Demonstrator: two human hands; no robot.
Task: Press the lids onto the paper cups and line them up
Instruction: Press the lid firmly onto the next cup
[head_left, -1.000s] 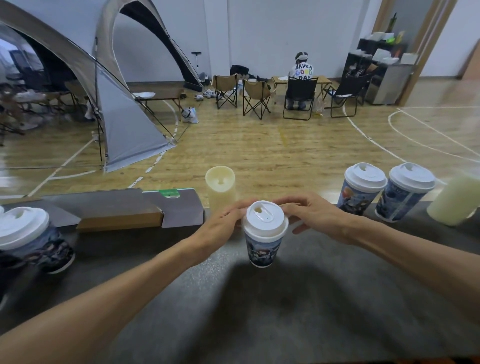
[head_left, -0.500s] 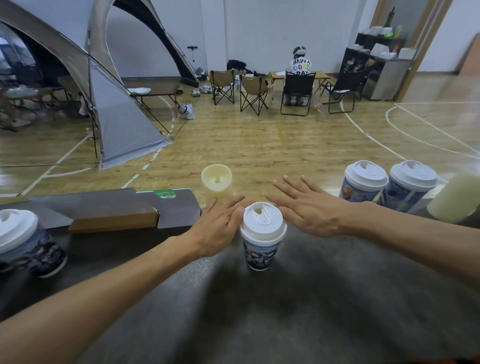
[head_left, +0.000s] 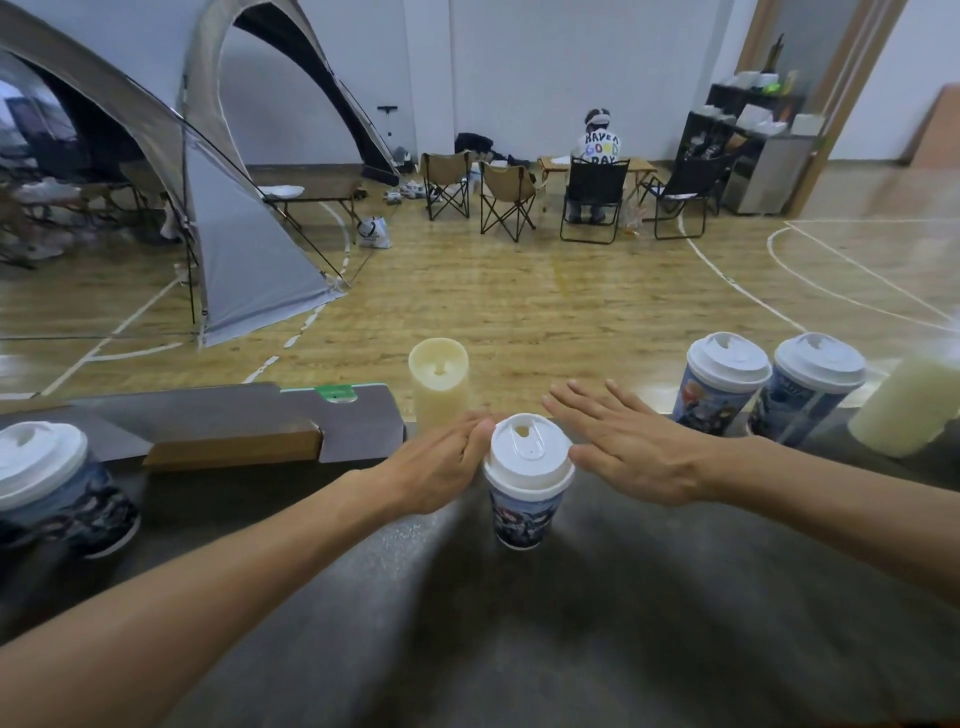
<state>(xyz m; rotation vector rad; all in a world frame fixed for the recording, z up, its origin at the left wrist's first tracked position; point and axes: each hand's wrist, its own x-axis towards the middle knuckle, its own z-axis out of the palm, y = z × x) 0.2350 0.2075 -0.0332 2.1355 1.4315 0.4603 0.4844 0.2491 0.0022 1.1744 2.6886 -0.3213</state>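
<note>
Centrally, a lidded paper cup (head_left: 527, 480) upright on the dark table (head_left: 571, 623), contents hidden. Left hand (head_left: 441, 467) at nine o'clock, fingers straight, together; right hand (head_left: 631, 449) at three, fingers straight, spread. Four lidded cups, two pale candles.

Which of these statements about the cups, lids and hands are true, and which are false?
1. The middle cup has a lid on it. True.
2. The right hand grips the middle cup. False: it is flat, fingers straight, beside the lid.
3. Two lidded cups stand together at the right. True.
4. The left cup has no lid. False: it has a white lid.
5. The left hand lies on the box. False: it is beside the middle cup.
</note>
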